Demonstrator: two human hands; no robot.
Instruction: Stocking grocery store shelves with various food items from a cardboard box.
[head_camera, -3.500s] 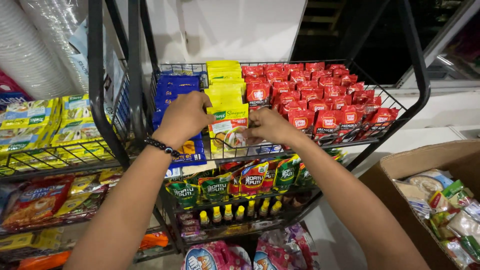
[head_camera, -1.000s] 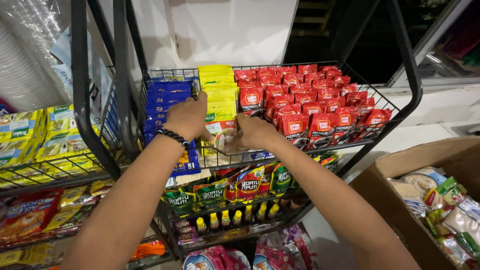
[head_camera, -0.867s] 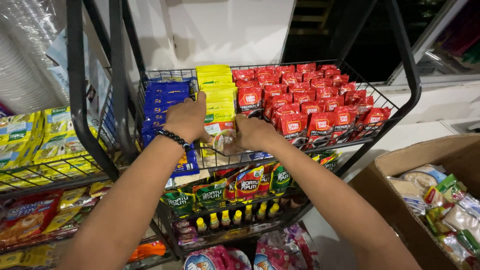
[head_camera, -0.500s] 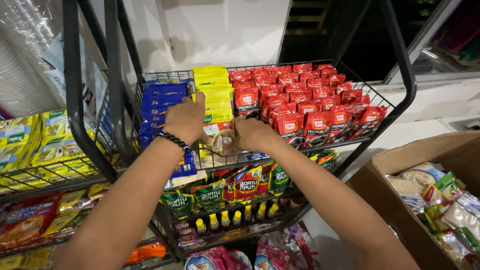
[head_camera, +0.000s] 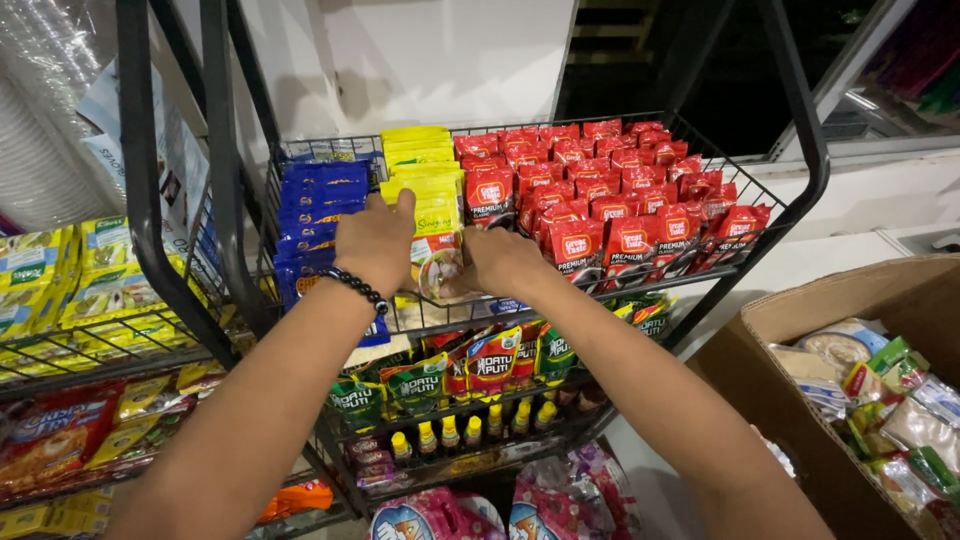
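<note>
Both my hands are at the front of the top wire shelf (head_camera: 700, 270) of a black rack. My left hand (head_camera: 375, 243), with a black bead bracelet on the wrist, grips the front yellow sachet pack (head_camera: 432, 225) from its left side, thumb on top. From the right, my right hand (head_camera: 500, 262) holds the same pack at its lower edge. Behind it stands a row of more yellow packs (head_camera: 415, 150). Blue packs (head_camera: 320, 195) fill the row to the left. Red packs (head_camera: 610, 190) fill the rows to the right.
A lower shelf holds green and red sauce pouches (head_camera: 470, 365) and small yellow-capped bottles (head_camera: 450, 435). A neighbouring rack on the left carries yellow-green packets (head_camera: 60, 280). An open cardboard box (head_camera: 760, 330) with mixed packets sits at the right. Stacked plastic cups (head_camera: 40, 150) hang upper left.
My hands stay on the front yellow pack. The view has shifted slightly, so the shelf sits a little more to the left in the frame; the pack looks pressed more upright against its row.
</note>
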